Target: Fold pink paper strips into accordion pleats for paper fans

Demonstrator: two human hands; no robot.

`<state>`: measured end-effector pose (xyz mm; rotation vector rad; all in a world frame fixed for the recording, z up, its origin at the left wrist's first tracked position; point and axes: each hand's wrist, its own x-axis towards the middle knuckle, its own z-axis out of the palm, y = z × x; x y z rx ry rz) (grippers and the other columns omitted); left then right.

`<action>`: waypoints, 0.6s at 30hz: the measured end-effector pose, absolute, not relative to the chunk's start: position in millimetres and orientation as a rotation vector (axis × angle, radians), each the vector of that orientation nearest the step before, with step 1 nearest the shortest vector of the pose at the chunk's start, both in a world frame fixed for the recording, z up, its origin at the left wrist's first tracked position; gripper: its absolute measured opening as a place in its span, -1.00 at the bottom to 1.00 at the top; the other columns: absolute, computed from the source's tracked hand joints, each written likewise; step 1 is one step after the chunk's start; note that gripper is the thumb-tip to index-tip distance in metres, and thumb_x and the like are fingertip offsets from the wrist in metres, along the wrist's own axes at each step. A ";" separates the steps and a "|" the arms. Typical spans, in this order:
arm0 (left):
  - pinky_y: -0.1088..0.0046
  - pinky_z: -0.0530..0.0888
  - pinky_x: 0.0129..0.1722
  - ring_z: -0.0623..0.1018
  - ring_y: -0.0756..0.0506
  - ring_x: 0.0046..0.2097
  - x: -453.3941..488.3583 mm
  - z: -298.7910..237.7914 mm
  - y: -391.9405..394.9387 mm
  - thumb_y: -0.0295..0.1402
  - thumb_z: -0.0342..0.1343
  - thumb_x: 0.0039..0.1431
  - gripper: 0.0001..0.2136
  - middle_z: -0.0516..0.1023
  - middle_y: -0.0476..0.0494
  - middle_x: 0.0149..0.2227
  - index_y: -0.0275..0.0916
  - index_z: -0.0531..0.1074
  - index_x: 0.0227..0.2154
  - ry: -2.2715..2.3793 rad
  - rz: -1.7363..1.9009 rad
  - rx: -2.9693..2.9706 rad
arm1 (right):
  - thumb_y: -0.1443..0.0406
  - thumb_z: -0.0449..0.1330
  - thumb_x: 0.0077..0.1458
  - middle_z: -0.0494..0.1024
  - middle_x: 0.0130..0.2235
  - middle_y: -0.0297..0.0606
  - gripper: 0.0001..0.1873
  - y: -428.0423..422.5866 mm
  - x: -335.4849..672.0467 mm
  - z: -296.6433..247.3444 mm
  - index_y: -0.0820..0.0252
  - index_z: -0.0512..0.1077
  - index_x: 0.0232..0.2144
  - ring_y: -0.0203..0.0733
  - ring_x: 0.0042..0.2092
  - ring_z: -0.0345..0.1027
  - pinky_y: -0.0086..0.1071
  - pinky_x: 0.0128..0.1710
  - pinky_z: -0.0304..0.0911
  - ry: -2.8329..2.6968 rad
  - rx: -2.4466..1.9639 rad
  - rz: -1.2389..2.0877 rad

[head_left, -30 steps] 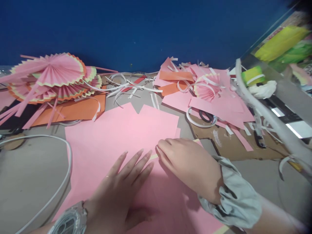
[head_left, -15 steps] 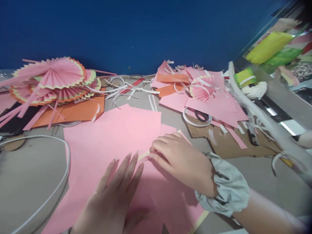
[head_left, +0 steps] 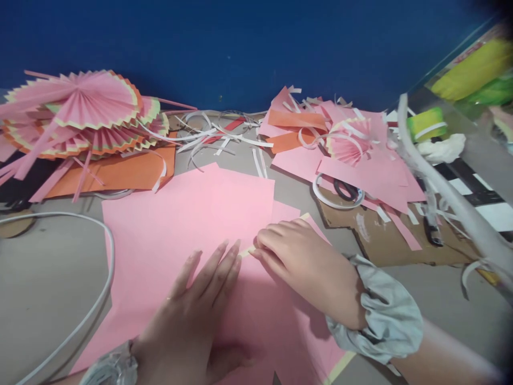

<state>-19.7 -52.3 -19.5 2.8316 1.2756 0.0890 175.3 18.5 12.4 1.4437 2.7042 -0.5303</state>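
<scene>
Several pink paper sheets (head_left: 160,240) lie overlapped on the grey table in front of me. My left hand (head_left: 196,305) rests flat on the pink paper with its fingers stretched out. Just right of its fingertips, my right hand (head_left: 296,262) has its fingers curled and pressed together on a pale yellow strip (head_left: 247,251) that runs along the edge of a pink sheet. Part of the strip is hidden under that hand; its far end shows beyond the knuckles. A grey scrunchie (head_left: 385,315) sits round my right wrist.
Pleated pink paper fans (head_left: 92,101) are piled at the back left on orange paper (head_left: 116,171). White paper strips (head_left: 216,133) lie at the back. Pink scraps (head_left: 360,176) and brown cardboard (head_left: 360,230) are at the right. A white cable (head_left: 110,262) curves along the left.
The camera view has shifted slightly. My left fingertips have slid a little up and right along the strip, and my left wrist has come into view. The right hand keeps its curled pose.
</scene>
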 end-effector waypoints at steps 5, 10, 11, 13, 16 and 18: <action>0.12 -0.18 0.19 0.01 -0.25 0.24 -18.8 -18.5 -52.8 0.09 -0.22 0.08 -0.23 0.01 -0.34 0.24 -0.47 0.02 0.18 1.277 0.146 2.819 | 0.28 -0.01 0.18 0.42 -0.41 -0.34 -0.79 18.9 175.4 13.1 0.19 0.31 -0.47 -0.22 -0.32 0.27 -0.31 -0.26 0.04 2.673 1.435 -0.516; 0.12 -0.18 0.19 0.03 -0.24 0.24 -17.4 -19.6 -52.3 0.14 -0.20 0.04 -0.20 0.04 -0.34 0.23 -0.47 0.06 0.16 1.291 0.179 2.789 | 0.28 -0.02 0.19 0.41 -0.41 -0.33 -0.79 19.7 175.8 11.7 0.19 0.31 -0.46 -0.22 -0.33 0.27 -0.30 -0.26 0.06 2.657 1.418 -0.557; 0.12 -0.18 0.19 0.03 -0.25 0.24 -17.4 -19.7 -52.0 0.15 -0.20 0.04 -0.19 0.04 -0.35 0.23 -0.47 0.06 0.16 1.281 0.182 2.796 | 0.28 -0.02 0.19 0.42 -0.41 -0.33 -0.79 19.9 175.7 11.3 0.19 0.31 -0.46 -0.22 -0.32 0.28 -0.30 -0.25 0.06 2.656 1.415 -0.561; 0.10 -0.17 0.19 0.04 -0.25 0.24 -17.5 -19.4 -51.6 0.15 -0.20 0.04 -0.19 0.05 -0.36 0.22 -0.48 0.07 0.16 1.267 0.175 2.815 | 0.28 -0.03 0.19 0.42 -0.40 -0.33 -0.79 20.0 175.6 10.4 0.19 0.31 -0.45 -0.22 -0.32 0.28 -0.30 -0.24 0.07 2.662 1.408 -0.560; 0.09 -0.16 0.18 0.03 -0.25 0.24 -17.8 -18.5 -51.4 0.14 -0.21 0.05 -0.20 0.04 -0.35 0.23 -0.48 0.07 0.16 1.264 0.149 2.830 | 0.28 -0.04 0.20 0.41 -0.40 -0.32 -0.79 19.1 175.6 9.4 0.18 0.31 -0.44 -0.22 -0.32 0.28 -0.30 -0.24 0.07 2.672 1.406 -0.555; 0.09 -0.15 0.18 0.02 -0.25 0.24 -17.6 -18.2 -51.4 0.13 -0.21 0.05 -0.21 0.03 -0.36 0.23 -0.49 0.08 0.15 1.262 0.146 2.834 | 0.28 -0.04 0.20 0.41 -0.40 -0.32 -0.79 18.1 175.9 8.9 0.18 0.31 -0.44 -0.23 -0.32 0.27 -0.31 -0.25 0.07 2.676 1.406 -0.553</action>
